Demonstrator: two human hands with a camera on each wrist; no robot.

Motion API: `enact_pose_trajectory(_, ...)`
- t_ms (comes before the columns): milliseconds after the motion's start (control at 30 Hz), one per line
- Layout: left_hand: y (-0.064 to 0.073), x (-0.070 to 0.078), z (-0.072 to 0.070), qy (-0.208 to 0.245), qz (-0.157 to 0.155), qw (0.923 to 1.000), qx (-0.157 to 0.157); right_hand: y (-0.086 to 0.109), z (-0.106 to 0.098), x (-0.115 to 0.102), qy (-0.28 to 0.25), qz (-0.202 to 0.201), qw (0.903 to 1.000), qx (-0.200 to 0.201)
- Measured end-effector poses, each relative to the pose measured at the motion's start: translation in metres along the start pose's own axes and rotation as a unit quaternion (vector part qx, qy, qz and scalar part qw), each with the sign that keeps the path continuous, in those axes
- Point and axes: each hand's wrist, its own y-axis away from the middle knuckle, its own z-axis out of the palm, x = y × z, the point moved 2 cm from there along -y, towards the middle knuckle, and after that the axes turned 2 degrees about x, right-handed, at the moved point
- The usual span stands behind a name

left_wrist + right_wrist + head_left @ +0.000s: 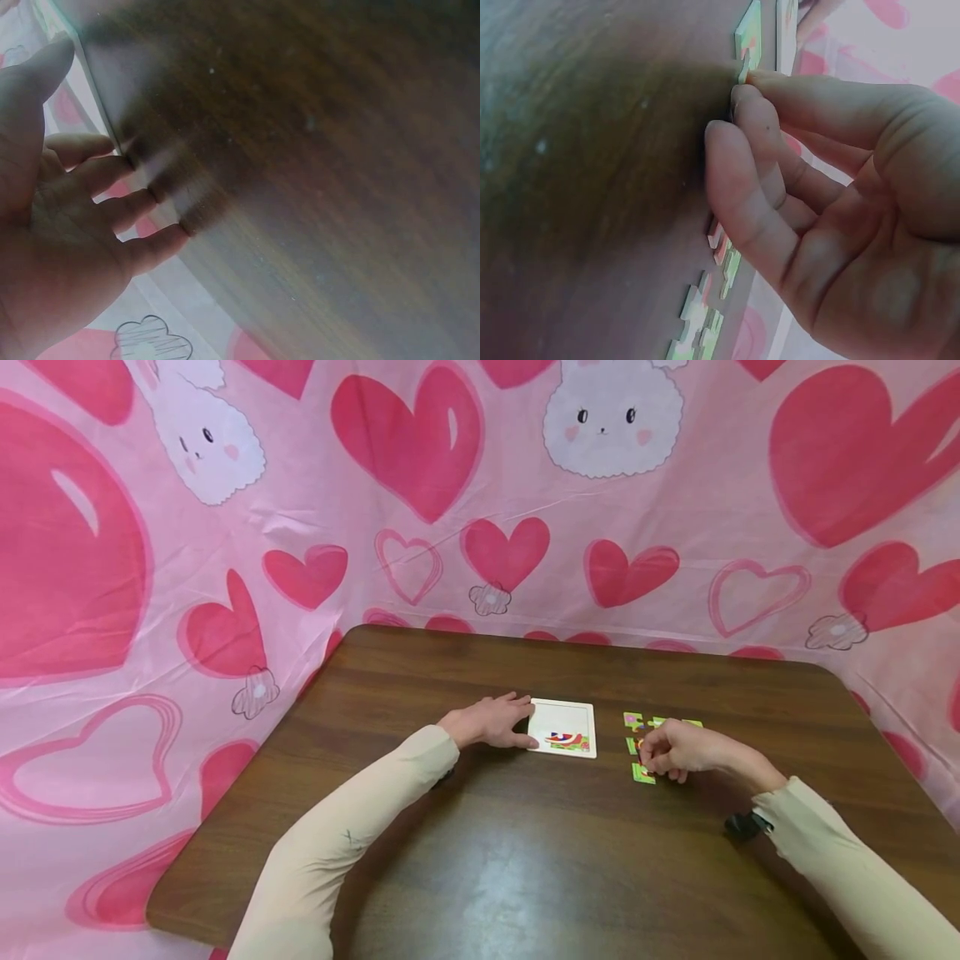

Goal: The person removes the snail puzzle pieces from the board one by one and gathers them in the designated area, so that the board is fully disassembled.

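A white puzzle tray (pixel 540 727) lies on the table with joined, colourful pieces (pixel 567 741) in its lower right part. My left hand (pixel 495 722) rests at the tray's left side, fingers spread and thumb over its edge; the left wrist view shows the fingertips (pixel 176 234) down at table level. To the tray's right, my right hand (pixel 684 749) bends over the loose pieces. Its thumb and fingertips pinch the edge of a green puzzle piece (pixel 748 34), the other fingers curled beneath. Part of that piece is hidden by the fingers.
Several more green jigsaw pieces lie around the right hand, one at the upper left (pixel 633 720), others partly behind the hand (pixel 697 307). The brown wooden table (pixel 480 860) reaches back to a pink cloth (pixel 570 577) printed with hearts and rabbits.
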Motion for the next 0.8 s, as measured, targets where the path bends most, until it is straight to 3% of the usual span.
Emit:
enact_pose_trajectory(233, 0.000, -0.001, 0.002, 0.004, 0.004, 1.0000, -0.001, -0.002, -0.001, -0.006, 0.031, -0.003, 0.9995, 0.008)
enact_pose_trajectory(800, -0.001, 0.000, 0.000, -0.001, 0.001, 1.0000, 0.001, -0.032, 0.006, -0.028, 0.070, -0.041, 0.9914, 0.103)
